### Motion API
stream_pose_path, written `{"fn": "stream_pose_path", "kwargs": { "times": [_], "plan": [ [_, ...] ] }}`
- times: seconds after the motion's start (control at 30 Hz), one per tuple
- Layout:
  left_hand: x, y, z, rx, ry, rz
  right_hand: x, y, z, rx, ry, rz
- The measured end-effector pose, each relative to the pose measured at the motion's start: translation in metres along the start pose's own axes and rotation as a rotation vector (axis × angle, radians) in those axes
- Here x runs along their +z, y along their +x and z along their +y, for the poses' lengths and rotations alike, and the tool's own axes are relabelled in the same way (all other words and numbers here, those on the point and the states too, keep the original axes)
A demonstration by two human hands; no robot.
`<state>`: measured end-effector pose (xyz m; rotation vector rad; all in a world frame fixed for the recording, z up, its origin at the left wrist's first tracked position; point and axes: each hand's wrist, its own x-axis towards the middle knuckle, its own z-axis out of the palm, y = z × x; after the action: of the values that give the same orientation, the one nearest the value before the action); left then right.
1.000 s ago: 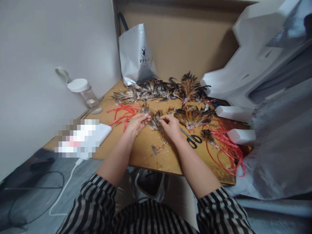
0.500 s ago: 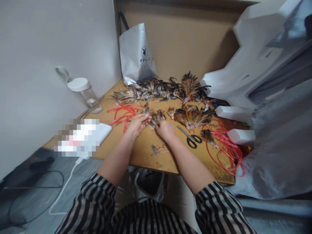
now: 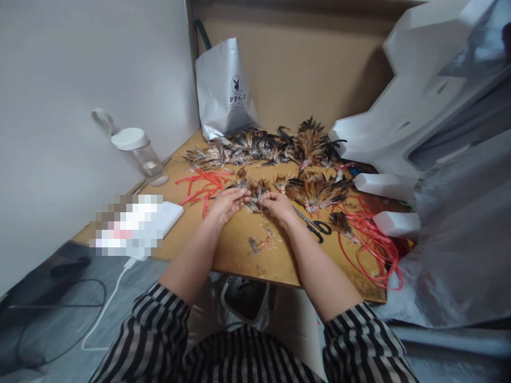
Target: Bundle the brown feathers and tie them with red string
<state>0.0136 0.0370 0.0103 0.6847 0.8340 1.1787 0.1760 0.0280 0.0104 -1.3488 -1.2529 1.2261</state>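
Observation:
My left hand is closed in a pinch on a small feather tuft that sticks up above its fingertips. Just to the right, my right hand has its thumb and fingers pinched together beside a small feather bunch; whatever is between them is too small to make out. Brown and black feather bundles lie to the right, beyond black-handled scissors. A small grey tuft with red strands and pale scraps are on the table in front of my hands.
Feather bundles line the back of the table. Red strips lie left, more red strands right. A bottle, a silver bag, a white power bank and white foam pieces surround the area. A bin stands below.
My right hand has moved slightly right, away from my left hand, and its fingers have loosened from a fist to a pinch. More pale scraps and a red bit lie near the small tuft.

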Motion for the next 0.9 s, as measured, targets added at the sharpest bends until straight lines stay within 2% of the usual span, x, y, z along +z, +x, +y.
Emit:
{"fn": "stream_pose_path", "kwargs": {
  "times": [0.2,0.3,0.43,0.57,0.67,0.8,0.9],
  "plan": [
    [0.002,-0.002,0.001,0.025,0.006,-0.041,0.000,-0.003,-0.005,0.026,0.054,-0.032],
    [0.004,-0.005,0.000,0.028,0.045,-0.081,0.000,0.000,0.001,-0.065,-0.008,-0.038],
    [0.009,-0.008,-0.003,0.087,0.125,-0.098,0.003,0.002,0.011,-0.193,-0.212,-0.067],
    [0.010,-0.009,-0.003,0.142,0.110,-0.180,0.005,-0.001,0.009,-0.229,-0.303,-0.104],
    [0.008,-0.009,0.001,0.127,0.054,-0.182,0.002,-0.003,0.002,-0.191,-0.178,-0.121],
    [0.005,-0.010,0.007,0.074,-0.057,-0.186,-0.007,-0.002,-0.008,-0.104,0.065,-0.055],
    [0.004,-0.013,0.010,0.039,-0.112,-0.220,-0.011,-0.003,-0.011,-0.035,0.182,-0.138]
  ]
}}
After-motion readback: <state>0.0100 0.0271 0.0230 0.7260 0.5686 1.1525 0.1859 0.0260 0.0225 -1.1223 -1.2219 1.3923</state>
